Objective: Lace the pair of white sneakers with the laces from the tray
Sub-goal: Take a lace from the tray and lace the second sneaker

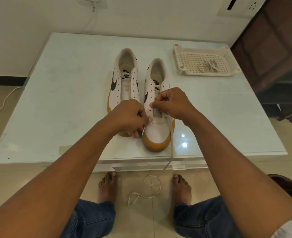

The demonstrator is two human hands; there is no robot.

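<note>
Two white sneakers with tan soles stand side by side on the table, toes toward me. The left sneaker [124, 83] has bare eyelets. Over the lower eyelets of the right sneaker [156, 131], my right hand [172, 103] pinches the shoe's left eyelet flap. My left hand [129, 115] pinches a short end of the white lace [171, 145] beside the toe. The lace's long end runs down over the toe, off the table edge and curls on the floor. A second bundled lace [208, 65] lies in the white plastic tray [184, 50] at the back right.
The glass-topped white table [64, 100] reaches a wall at the back. A dark wooden cabinet [275, 54] stands to the right of the tray. My bare feet and jeans show below the table's front edge. A white cable [2, 103] trails on the floor at left.
</note>
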